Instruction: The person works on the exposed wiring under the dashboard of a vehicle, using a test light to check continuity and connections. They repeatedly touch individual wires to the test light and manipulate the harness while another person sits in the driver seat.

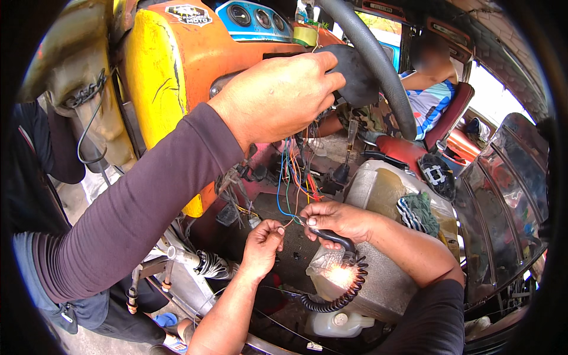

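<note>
My left hand (264, 247) pinches a thin brown wire (288, 223) between thumb and fingertips. Close beside it, my right hand (338, 221) grips the end of a black curved tube (331, 238), with wire ends at its fingertips. A black coiled cord (340, 303) trails below that tube, next to a bright orange glow. Blue, green, orange and red wires (291, 171) hang loose from under the dash above my hands. Another person's hand (284, 94), on a dark-sleeved arm from the left, reaches to a black cover (357, 76) beside the steering wheel (378, 59).
The orange and yellow dash (207, 44) carries a blue gauge panel (251, 18). A clear-wrapped box (378, 284) and a whitish jug (340, 322) stand below my right arm. A cloth (420, 213) lies right. Another person (429, 94) sits beyond the wheel.
</note>
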Available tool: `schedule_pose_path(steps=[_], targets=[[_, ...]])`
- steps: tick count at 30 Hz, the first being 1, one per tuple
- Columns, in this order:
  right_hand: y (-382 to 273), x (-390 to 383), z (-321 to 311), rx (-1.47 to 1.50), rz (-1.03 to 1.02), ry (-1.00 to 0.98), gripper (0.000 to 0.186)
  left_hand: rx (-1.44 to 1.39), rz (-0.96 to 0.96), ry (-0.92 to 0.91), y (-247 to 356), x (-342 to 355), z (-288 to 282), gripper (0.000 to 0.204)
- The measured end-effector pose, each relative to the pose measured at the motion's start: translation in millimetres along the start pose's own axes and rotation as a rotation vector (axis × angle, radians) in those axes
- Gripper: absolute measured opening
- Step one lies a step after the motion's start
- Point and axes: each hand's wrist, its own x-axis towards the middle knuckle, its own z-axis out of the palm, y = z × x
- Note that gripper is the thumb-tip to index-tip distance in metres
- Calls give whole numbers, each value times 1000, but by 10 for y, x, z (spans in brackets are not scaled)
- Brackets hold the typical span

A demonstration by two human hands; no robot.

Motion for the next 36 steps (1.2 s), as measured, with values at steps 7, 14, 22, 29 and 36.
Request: schedule_pose_path(steps=[7,14,22,29,36], targets=[[0,4,5,-6,7,9,38,2,0,1,-9,7,7,8],[-18,-4,20,-14,4,12,38,6,5,-6,-14,22,30,7],[2,10,2,1,11,5,38,5,4,0,-17,8,30,7],[-8,-2,5,-13,2,-5,37,-4,13,3,-9,9,-6,6],[-21,-8,18,-22,-4,-6,36,-17,13,1,-20,16,-2,6]])
